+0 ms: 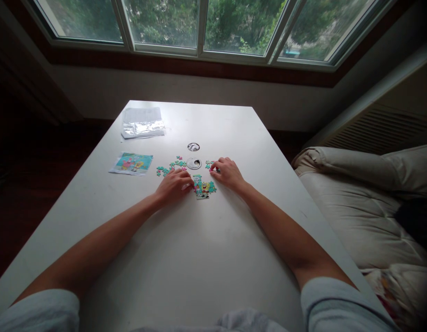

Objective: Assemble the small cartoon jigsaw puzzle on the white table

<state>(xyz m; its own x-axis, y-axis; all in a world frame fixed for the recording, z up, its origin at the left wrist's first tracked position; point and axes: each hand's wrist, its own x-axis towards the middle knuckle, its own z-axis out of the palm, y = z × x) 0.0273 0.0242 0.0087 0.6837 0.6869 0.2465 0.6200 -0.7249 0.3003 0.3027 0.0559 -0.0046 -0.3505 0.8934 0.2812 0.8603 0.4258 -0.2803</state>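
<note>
A partly joined jigsaw puzzle (201, 188), with a yellow cartoon figure on teal, lies on the table in front of me. My left hand (174, 185) rests at its left edge with the fingers curled; whatever they may hold is hidden. On the other side, my right hand (228, 172) is bent down over a few loose puzzle pieces (208, 164), its thumb and fingertips pinched at a small pinkish piece (211, 170). More loose teal and pink pieces (163, 170) are scattered beyond my left hand. A round metal lid or tin (193, 163) sits between the two groups.
A printed reference picture (132, 163) lies to the left on the white table (196, 258). Behind it is a clear plastic sleeve with papers (143, 122). Another small round disc (193, 146) is farther back. A pale padded sofa (355, 203) stands along the right side.
</note>
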